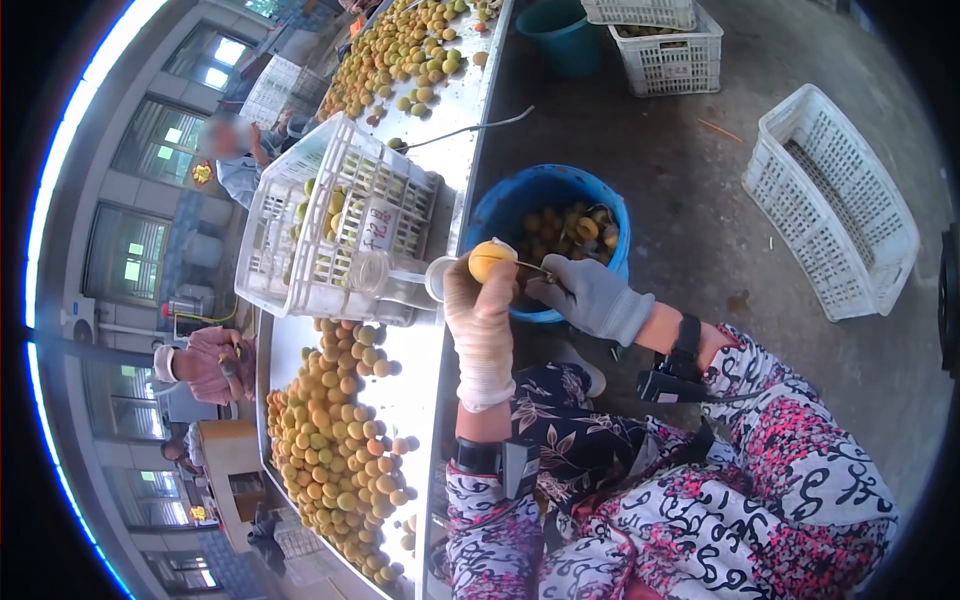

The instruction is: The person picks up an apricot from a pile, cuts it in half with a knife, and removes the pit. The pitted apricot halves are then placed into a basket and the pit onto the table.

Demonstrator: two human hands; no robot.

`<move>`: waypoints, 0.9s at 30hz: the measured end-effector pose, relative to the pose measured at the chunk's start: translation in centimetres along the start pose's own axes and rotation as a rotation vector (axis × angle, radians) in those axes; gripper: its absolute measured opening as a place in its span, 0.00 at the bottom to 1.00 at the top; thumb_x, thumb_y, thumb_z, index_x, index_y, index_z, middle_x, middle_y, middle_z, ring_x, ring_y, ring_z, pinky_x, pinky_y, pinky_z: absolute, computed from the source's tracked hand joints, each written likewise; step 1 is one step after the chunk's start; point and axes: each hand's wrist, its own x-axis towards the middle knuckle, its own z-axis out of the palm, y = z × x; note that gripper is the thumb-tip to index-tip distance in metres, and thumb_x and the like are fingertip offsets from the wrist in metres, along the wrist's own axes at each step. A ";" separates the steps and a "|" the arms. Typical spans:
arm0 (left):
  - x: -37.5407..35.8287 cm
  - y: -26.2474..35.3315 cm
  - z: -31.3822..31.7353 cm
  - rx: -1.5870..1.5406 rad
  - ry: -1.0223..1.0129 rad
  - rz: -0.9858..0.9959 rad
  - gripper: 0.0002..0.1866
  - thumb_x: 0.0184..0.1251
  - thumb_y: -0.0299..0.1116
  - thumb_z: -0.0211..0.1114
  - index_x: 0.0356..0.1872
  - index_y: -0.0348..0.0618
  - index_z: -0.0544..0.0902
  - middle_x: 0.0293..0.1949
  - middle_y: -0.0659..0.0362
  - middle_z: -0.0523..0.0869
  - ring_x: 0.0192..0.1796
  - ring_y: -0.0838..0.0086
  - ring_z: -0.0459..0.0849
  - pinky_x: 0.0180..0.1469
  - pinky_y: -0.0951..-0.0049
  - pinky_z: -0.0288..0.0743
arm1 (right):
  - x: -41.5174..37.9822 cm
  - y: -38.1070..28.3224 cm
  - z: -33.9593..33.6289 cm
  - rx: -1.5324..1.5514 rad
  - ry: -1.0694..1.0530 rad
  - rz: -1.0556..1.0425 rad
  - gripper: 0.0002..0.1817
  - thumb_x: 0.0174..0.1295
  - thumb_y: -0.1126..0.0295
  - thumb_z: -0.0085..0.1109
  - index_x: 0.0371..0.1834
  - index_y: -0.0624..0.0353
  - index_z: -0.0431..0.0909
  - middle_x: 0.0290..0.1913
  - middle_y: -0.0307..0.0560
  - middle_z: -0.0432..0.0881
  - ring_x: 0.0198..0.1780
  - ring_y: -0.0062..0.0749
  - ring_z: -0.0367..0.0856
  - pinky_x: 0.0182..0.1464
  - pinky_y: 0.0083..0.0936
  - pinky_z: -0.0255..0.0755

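Tbl (422, 385) alongside, R hand (595, 300) points tool (534, 267) endwise at L hand's (482, 335) fruit (488, 262).

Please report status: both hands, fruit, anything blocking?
Left hand holding yellow fruit. Right hand holding thin tool toward it. Clear container near left hand; nothing seen blocking fruit.

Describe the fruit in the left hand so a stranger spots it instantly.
Find the long shiny table, then the blue bucket beside it. Where they meet in view, the pale-gloved left hand holds the yellow fruit. Unlike the piled fruit, this one is clasped in that hand.
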 end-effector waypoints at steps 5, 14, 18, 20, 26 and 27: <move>0.2 -0.3 0.8 0.151 0.033 0.158 0.21 0.57 0.37 0.69 0.47 0.36 0.75 0.38 0.59 0.78 0.37 0.80 0.75 0.37 0.82 0.71 | -0.4 -0.3 -0.3 -0.098 0.045 0.015 0.14 0.65 0.57 0.54 0.35 0.57 0.69 0.26 0.57 0.80 0.30 0.54 0.81 0.31 0.43 0.72; 1.5 -1.5 -1.3 -0.456 -0.125 -0.466 0.28 0.53 0.53 0.68 0.46 0.40 0.78 0.35 0.56 0.82 0.26 0.76 0.76 0.32 0.75 0.70 | -0.5 1.0 -1.2 -0.266 0.017 -0.085 0.14 0.64 0.58 0.54 0.35 0.58 0.68 0.23 0.56 0.79 0.29 0.54 0.80 0.30 0.44 0.72; 1.5 -1.1 -0.9 -0.444 -0.275 -0.367 0.29 0.55 0.53 0.67 0.47 0.37 0.78 0.36 0.56 0.81 0.30 0.73 0.77 0.35 0.73 0.72 | -0.6 -0.1 -1.9 -0.247 0.000 -0.071 0.15 0.64 0.57 0.55 0.34 0.58 0.69 0.23 0.56 0.79 0.29 0.54 0.80 0.29 0.43 0.72; 1.3 -1.0 -0.3 -0.432 -0.242 -0.303 0.28 0.57 0.52 0.66 0.48 0.37 0.77 0.37 0.56 0.81 0.31 0.73 0.78 0.37 0.73 0.73 | -0.7 -0.3 -2.3 -0.257 0.008 -0.082 0.15 0.64 0.57 0.55 0.34 0.58 0.68 0.23 0.56 0.79 0.29 0.54 0.80 0.29 0.43 0.72; 0.8 -0.9 0.0 -0.386 -0.200 -0.162 0.25 0.62 0.47 0.65 0.52 0.39 0.74 0.41 0.56 0.79 0.36 0.72 0.78 0.43 0.72 0.74 | -0.5 -0.4 -2.6 -0.262 0.039 -0.115 0.16 0.64 0.55 0.54 0.32 0.58 0.68 0.23 0.55 0.79 0.28 0.53 0.80 0.29 0.42 0.72; 0.8 -0.8 -0.1 -0.408 -0.219 -0.173 0.23 0.63 0.44 0.65 0.52 0.41 0.74 0.43 0.56 0.78 0.38 0.73 0.78 0.44 0.72 0.75 | -0.4 -0.5 -2.6 -0.265 0.046 -0.114 0.16 0.65 0.55 0.54 0.31 0.57 0.68 0.23 0.55 0.79 0.28 0.53 0.80 0.29 0.42 0.72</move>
